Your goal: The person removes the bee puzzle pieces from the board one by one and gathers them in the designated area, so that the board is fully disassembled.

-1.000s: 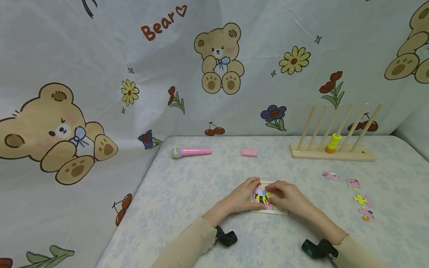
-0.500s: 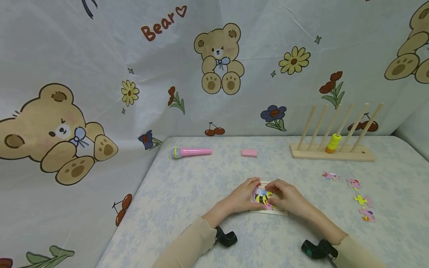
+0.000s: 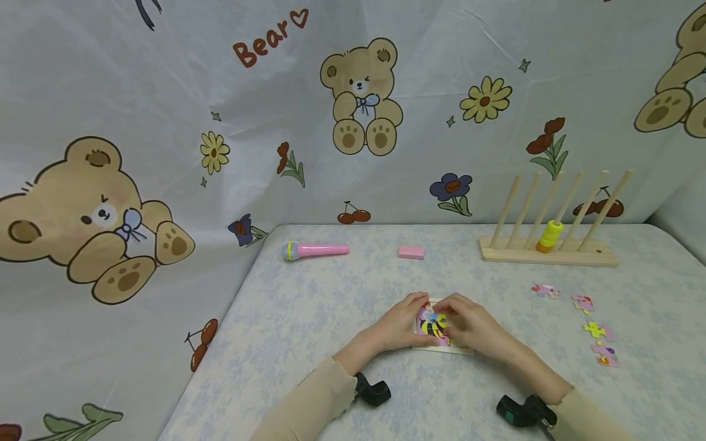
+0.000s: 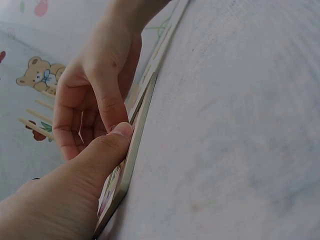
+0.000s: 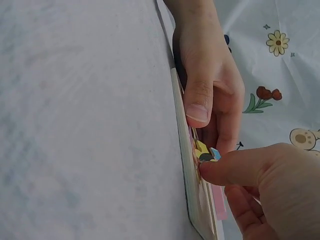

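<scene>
A small wooden jigsaw board point(image 3: 449, 350) with a bee picture lies flat on the table between both hands. The left hand point(image 3: 394, 326) holds it from the left, with its thumb point(image 4: 112, 142) on the near edge and its fingers reaching to the far edge. Over the board's right half, the right hand point(image 3: 478, 327) pinches a jigsaw piece point(image 5: 202, 149) coloured yellow, black and blue. That piece stands tilted up from the board in the right wrist view. Fingers hide part of the picture.
Several loose jigsaw pieces point(image 3: 605, 353) lie to the right. A wooden peg rack point(image 3: 551, 258) with yellow and orange beads on one peg stands at the back right. A pink block point(image 3: 410, 252) and a pink toy microphone point(image 3: 322, 250) lie along the back.
The right hand's fingertips have shifted slightly left over the board, still at the jigsaw piece. The left hand keeps its place on the board.
</scene>
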Demonstrator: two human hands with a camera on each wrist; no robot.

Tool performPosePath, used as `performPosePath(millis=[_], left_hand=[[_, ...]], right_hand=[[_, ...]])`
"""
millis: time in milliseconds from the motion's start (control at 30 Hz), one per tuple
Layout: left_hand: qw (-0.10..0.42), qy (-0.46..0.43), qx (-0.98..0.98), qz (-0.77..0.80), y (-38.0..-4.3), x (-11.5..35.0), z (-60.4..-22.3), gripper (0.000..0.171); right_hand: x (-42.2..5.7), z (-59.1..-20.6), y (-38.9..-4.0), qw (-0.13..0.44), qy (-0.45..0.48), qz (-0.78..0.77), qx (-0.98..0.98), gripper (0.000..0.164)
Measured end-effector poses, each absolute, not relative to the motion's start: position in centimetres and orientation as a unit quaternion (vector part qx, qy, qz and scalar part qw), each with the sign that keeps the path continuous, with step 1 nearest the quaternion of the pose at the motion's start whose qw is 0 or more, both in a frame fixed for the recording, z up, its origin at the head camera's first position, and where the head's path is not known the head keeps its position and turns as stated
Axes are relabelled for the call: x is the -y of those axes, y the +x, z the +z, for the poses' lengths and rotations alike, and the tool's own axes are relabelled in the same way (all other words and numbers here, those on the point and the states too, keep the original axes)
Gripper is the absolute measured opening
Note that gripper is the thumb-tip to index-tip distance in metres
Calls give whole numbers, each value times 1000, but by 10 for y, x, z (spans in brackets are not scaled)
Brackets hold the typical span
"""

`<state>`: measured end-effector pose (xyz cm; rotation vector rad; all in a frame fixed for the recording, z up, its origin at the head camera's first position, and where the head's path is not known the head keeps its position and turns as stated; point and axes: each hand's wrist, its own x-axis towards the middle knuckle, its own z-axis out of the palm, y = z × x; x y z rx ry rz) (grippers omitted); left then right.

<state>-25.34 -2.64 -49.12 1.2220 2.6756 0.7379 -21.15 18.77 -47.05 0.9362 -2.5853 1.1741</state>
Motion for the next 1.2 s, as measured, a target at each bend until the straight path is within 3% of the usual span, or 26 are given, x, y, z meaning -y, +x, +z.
performPosePath(millis=[333, 633, 1000, 1200], left_hand=[[52, 404, -882, 237, -252, 26, -490, 91], [48, 404, -885, 227, -253, 24, -490, 89], [40, 403, -886, 225, -254, 24, -488, 90], [49, 397, -887, 231, -253, 24, -490, 91]], right_hand=[[-192, -470, -213, 117, 328, 367, 863, 40], [-229, -443, -215, 129, 264, 377, 879, 35], [-338, -436, -203, 59, 123, 389, 911, 41], [-367, -445, -195, 1, 75, 382, 921, 50]])
